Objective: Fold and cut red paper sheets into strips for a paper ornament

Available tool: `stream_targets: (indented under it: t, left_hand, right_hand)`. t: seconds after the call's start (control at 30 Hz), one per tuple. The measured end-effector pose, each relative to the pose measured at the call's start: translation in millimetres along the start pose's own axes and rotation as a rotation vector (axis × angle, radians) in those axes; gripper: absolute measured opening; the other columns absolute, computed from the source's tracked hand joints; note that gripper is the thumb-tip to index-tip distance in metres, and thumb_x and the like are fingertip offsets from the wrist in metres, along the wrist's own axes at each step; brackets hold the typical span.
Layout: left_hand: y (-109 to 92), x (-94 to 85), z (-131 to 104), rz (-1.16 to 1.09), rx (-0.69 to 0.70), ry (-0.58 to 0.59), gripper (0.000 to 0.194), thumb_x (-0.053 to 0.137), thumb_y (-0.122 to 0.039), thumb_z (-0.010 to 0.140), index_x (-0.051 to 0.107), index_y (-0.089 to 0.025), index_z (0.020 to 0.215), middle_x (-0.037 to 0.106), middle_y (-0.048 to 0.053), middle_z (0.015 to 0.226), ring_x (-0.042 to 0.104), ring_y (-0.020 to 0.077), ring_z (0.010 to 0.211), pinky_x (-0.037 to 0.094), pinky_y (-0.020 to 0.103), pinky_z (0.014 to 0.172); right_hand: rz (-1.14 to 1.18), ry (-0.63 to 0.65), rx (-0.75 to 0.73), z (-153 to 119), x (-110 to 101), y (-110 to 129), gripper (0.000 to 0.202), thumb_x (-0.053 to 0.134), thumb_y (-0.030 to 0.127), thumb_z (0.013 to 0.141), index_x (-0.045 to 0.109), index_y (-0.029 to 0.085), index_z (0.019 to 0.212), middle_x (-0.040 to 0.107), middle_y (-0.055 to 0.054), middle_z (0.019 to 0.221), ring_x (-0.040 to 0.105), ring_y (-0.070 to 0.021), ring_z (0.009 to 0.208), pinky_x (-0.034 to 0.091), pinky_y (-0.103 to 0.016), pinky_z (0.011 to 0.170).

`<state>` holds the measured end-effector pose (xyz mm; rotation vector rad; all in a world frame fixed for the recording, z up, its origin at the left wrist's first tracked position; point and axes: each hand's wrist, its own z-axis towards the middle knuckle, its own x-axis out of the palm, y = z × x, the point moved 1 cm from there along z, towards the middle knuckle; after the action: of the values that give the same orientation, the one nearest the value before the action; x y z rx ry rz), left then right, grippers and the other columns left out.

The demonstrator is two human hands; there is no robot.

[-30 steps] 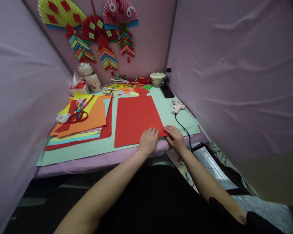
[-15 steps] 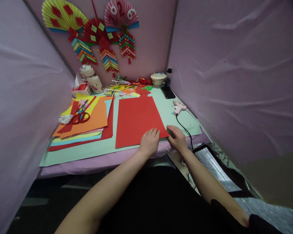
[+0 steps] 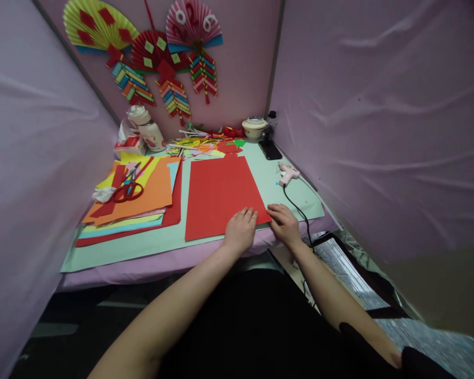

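A large sheet of red paper (image 3: 221, 192) lies flat near the table's front edge. My left hand (image 3: 240, 226) rests on its front right part, fingers stretched out and lying flat. At the paper's front right corner, the fingertips and thumb of my right hand (image 3: 284, 223) come together on the edge. The pinch is partly hidden by the hand itself. To the right sits a pale pink glue gun (image 3: 287, 173) with a black cord. Red-handled scissors (image 3: 128, 190) lie on a stack of coloured paper (image 3: 154, 192) to the left.
Paper scraps (image 3: 201, 146) spread along the back. A bottle (image 3: 152, 131) and a tissue box (image 3: 130, 145) stand back left; a lidded bowl (image 3: 255, 128) and a phone (image 3: 270, 149) are back right. Paper fan decorations (image 3: 152, 50) hang on the back wall. Fabric walls close in both sides.
My right hand has moved slightly left, its fingers now on the red paper's corner. My left hand stays on the sheet. The whole view has shifted a little.
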<state>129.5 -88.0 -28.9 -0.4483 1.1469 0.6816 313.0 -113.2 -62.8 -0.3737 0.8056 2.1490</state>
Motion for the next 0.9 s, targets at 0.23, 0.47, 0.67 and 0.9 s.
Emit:
stream_targets:
  t: [0.23, 0.47, 0.67, 0.9]
  left_hand:
    - [0.1, 0.8, -0.2, -0.022, 0.001, 0.024, 0.04, 0.041, -0.014, 0.093, 0.056, -0.01, 0.13, 0.057, 0.015, 0.136, 0.052, 0.0288, 0.126, 0.044, 0.043, 0.102]
    - [0.0, -1.3, 0.0, -0.016, -0.01, 0.067, 0.042, 0.038, -0.014, 0.094, 0.053, -0.008, 0.133, 0.053, 0.014, 0.139, 0.048, 0.028, 0.13, 0.04, 0.041, 0.107]
    - [-0.4, -1.9, 0.3, -0.029, -0.009, 0.07, 0.041, 0.039, -0.014, 0.094, 0.052, -0.007, 0.132, 0.053, 0.016, 0.139, 0.048, 0.0282, 0.13, 0.04, 0.042, 0.107]
    - [-0.8, -0.2, -0.4, -0.048, -0.019, 0.044, 0.04, 0.041, -0.014, 0.093, 0.053, -0.008, 0.131, 0.054, 0.016, 0.138, 0.049, 0.028, 0.129, 0.04, 0.043, 0.107]
  right_hand:
    - [-0.001, 0.012, 0.001, -0.1, -0.3, -0.5, 0.025, 0.058, 0.016, 0.083, 0.07, 0.022, 0.104, 0.071, -0.009, 0.11, 0.064, -0.0237, 0.107, 0.047, -0.049, 0.101]
    - [0.054, -0.037, -0.002, -1.9, -4.0, 3.9, 0.017, 0.063, 0.019, 0.083, 0.069, 0.022, 0.099, 0.072, -0.008, 0.106, 0.065, -0.0226, 0.104, 0.047, -0.049, 0.1]
    - [0.087, -0.088, -0.033, -4.1, -5.9, 6.9, 0.015, 0.065, 0.016, 0.081, 0.068, 0.022, 0.094, 0.072, -0.008, 0.099, 0.066, -0.0216, 0.098, 0.049, -0.049, 0.098]
    - [0.099, -0.098, -0.073, -4.3, -4.9, 5.9, 0.017, 0.064, 0.013, 0.081, 0.068, 0.022, 0.094, 0.073, -0.007, 0.097, 0.067, -0.0206, 0.094, 0.049, -0.049, 0.097]
